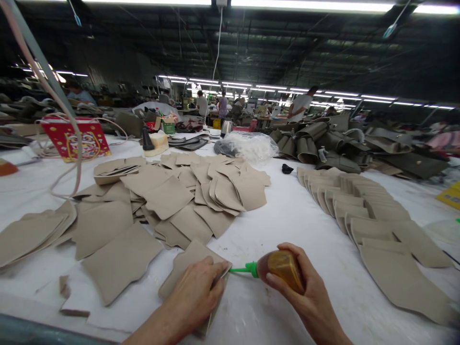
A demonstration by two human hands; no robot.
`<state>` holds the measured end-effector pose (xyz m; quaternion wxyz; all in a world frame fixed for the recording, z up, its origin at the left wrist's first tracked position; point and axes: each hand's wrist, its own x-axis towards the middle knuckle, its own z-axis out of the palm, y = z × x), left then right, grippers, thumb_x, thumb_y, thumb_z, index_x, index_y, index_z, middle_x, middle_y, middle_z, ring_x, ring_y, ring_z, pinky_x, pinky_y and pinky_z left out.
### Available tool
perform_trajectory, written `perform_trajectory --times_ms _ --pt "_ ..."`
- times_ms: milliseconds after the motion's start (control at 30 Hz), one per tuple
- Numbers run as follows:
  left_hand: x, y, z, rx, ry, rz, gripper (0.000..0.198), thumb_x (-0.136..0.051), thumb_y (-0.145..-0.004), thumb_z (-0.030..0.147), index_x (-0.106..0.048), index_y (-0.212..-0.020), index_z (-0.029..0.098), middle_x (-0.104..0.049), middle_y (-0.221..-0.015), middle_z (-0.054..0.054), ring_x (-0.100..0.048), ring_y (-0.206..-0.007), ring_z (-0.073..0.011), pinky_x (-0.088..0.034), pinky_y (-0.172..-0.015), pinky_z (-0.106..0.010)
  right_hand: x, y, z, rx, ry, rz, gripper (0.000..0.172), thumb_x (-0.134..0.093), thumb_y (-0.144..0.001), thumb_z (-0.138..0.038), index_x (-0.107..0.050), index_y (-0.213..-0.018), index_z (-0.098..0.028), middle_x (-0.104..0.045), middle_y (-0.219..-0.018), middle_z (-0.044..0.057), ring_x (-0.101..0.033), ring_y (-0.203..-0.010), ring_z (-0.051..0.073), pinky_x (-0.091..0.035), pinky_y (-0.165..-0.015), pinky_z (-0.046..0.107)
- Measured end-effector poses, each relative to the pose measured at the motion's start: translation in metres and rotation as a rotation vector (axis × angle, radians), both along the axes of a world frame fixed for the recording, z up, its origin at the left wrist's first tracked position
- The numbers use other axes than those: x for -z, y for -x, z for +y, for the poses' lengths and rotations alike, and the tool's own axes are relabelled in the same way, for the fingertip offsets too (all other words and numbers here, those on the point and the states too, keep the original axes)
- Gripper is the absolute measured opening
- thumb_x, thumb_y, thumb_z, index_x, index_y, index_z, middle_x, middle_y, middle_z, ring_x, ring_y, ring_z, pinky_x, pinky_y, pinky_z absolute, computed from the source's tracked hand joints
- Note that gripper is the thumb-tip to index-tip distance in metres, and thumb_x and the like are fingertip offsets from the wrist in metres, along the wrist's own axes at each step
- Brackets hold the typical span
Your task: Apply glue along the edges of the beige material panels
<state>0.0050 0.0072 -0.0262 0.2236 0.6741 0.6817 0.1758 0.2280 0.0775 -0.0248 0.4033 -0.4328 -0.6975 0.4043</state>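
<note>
Left hand (pixel 199 290) lies with flat fingers on a beige piece (pixel 187 258); right hand (pixel 305 292) has fingers closed around a bottle (pixel 282 268). White counter (pixel 287 215) carries piles (pixel 187 191) at 11 o'clock, under tube lights (pixel 309 5).

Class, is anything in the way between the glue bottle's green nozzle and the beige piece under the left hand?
Nothing visible. The right hand holds the glue bottle, and its green nozzle reaches right up to the edge of the beige piece that the left hand presses down. No other piece lies between them.
</note>
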Motion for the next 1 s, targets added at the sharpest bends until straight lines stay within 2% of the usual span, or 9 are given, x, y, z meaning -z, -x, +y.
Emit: perform_trajectory --times_ms 133,300,467,633,800,933,1000 --pt "0.001 0.0 -0.001 0.018 -0.005 0.019 0.035 -0.039 -0.083 0.017 -0.063 -0.106 0.03 -0.059 -0.082 -0.002 -0.061 -0.081 -0.0197 -0.04 -0.071 -0.028 -0.001 0.0 -0.003 -0.098 0.155 0.039 0.052 -0.071 -0.073 -0.047 -0.045 -0.113 -0.026 -0.059 -0.084 -0.004 -0.057 -0.072 0.021 -0.044 -0.064 0.028" --pt "-0.001 0.0 -0.001 0.028 0.001 0.038 0.034 -0.039 -0.086 0.018 -0.063 -0.107 0.03 -0.059 -0.082 -0.002 -0.061 -0.081 -0.0202 -0.04 -0.071 -0.029 -0.002 0.0 -0.004 -0.01 0.08 0.032 0.049 -0.07 -0.075 -0.046 -0.045 -0.112 -0.025 -0.057 -0.082 -0.004 -0.057 -0.07 0.021 -0.043 -0.067 0.03" --pt "0.0 0.002 -0.003 0.027 0.006 0.003 0.04 -0.039 -0.087 0.019 -0.058 -0.12 0.032 -0.06 -0.088 -0.002 -0.06 -0.086 -0.0196 -0.04 -0.076 -0.029 0.002 -0.002 -0.015 -0.143 0.193 0.052 0.05 -0.072 -0.072 -0.044 -0.048 -0.111 -0.025 -0.06 -0.084 -0.002 -0.057 -0.074 0.022 -0.044 -0.065 0.029" --pt "0.002 0.005 -0.004 0.032 0.019 0.003 0.042 -0.039 -0.088 0.02 -0.054 -0.125 0.032 -0.061 -0.093 -0.002 -0.06 -0.089 -0.0196 -0.041 -0.08 -0.029 0.002 -0.003 -0.019 -0.05 0.168 0.045 0.05 -0.072 -0.073 -0.044 -0.048 -0.111 -0.025 -0.059 -0.086 -0.001 -0.057 -0.075 0.022 -0.045 -0.066 0.029" --pt "0.002 0.005 -0.005 0.029 0.018 -0.022 0.043 -0.039 -0.089 0.021 -0.052 -0.128 0.031 -0.061 -0.096 -0.001 -0.059 -0.09 -0.0184 -0.041 -0.081 -0.028 0.008 -0.005 -0.026 -0.192 0.248 0.117 0.05 -0.074 -0.071 -0.042 -0.05 -0.112 -0.026 -0.06 -0.088 -0.002 -0.057 -0.077 0.021 -0.045 -0.065 0.027" --pt "0.003 0.003 -0.006 0.009 0.019 -0.022 0.042 -0.038 -0.091 0.023 -0.051 -0.13 0.029 -0.061 -0.096 -0.002 -0.059 -0.091 -0.0182 -0.041 -0.081 -0.028 0.01 -0.004 -0.031 -0.107 0.219 0.116 0.049 -0.073 -0.073 -0.041 -0.048 -0.112 -0.025 -0.059 -0.088 -0.002 -0.055 -0.078 0.021 -0.043 -0.066 0.027" --pt "0.004 0.003 -0.007 0.003 0.026 -0.02 0.043 -0.038 -0.091 0.023 -0.051 -0.131 0.028 -0.06 -0.096 -0.002 -0.059 -0.091 -0.0184 -0.041 -0.081 -0.028 0.01 -0.004 -0.032 -0.124 0.235 0.122 0.05 -0.073 -0.073 -0.042 -0.046 -0.113 -0.026 -0.059 -0.088 -0.002 -0.055 -0.078 0.021 -0.043 -0.067 0.027"
